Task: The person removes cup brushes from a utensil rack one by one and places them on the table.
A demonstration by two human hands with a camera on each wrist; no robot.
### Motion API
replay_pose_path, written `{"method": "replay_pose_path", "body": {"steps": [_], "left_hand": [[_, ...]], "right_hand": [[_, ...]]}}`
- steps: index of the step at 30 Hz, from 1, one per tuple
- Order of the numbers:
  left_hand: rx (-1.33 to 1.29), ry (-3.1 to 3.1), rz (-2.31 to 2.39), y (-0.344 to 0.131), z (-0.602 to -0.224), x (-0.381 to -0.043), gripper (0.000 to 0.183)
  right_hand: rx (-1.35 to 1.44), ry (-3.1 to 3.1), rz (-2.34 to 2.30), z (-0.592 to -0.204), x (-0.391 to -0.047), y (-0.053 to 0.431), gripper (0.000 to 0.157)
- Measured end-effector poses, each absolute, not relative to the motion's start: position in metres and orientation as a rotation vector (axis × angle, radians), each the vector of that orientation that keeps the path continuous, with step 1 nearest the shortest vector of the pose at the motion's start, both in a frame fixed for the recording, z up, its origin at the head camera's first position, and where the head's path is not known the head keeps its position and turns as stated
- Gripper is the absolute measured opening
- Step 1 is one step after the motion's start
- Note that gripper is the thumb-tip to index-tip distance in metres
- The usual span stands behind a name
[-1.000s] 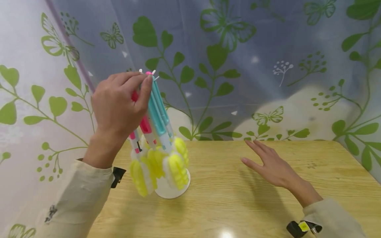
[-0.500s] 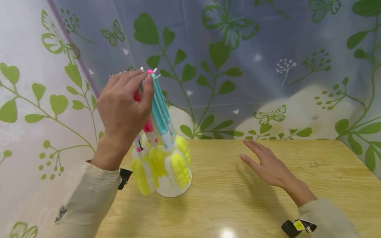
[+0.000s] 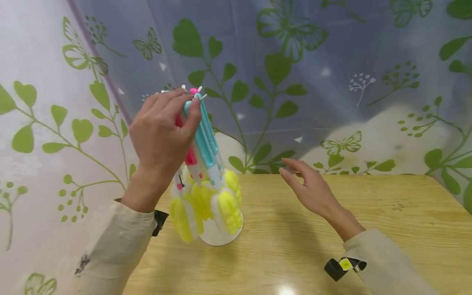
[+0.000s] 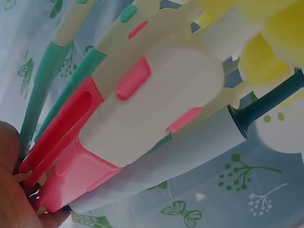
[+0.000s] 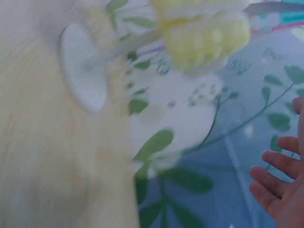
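Several bottle brushes with yellow-and-white sponge heads (image 3: 228, 211) hang head down from a stand with a round white base (image 3: 221, 238). Some have teal handles (image 3: 206, 143), others pink. My left hand (image 3: 158, 127) is at the top of the stand, its fingers curled over the end of a pink-handled brush (image 3: 191, 157) and the thumb beside a teal handle. In the left wrist view, fingers touch the end of the pink handle (image 4: 80, 175). My right hand (image 3: 309, 188) is held above the table, right of the brushes, fingers slightly bent and holding nothing.
The stand is on a light wooden table (image 3: 280, 254). Behind the table hangs a curtain (image 3: 243, 53) printed with green leaves and butterflies. White hook tips (image 3: 199, 89) and a pink knob (image 3: 193, 91) show at the stand's top.
My right hand has moved left toward the brushes, and its fingers have bent a little. The left hand stays at the top of the stand. The view has shifted slightly.
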State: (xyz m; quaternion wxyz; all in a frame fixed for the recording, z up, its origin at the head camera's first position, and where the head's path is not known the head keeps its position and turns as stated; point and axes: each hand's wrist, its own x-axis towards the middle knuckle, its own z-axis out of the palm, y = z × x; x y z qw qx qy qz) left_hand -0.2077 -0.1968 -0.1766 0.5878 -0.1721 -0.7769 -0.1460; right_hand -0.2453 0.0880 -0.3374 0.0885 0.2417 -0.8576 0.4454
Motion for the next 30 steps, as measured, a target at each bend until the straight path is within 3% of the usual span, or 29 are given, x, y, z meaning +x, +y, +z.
{"method": "replay_pose_path", "body": {"steps": [13,30], "left_hand": [[-0.403,-1.826,-0.335,-0.195,-0.175,-0.208,0.035],[-0.386,-1.778,-0.376,-0.195,-0.176,-0.208,0.033]], "right_hand": [[0.885,-2.292,1.581,-0.276,-0.246,0.011,0.043],[0.961,-2.137,1.539,-0.266,-0.242,-0.045,0.031]]}}
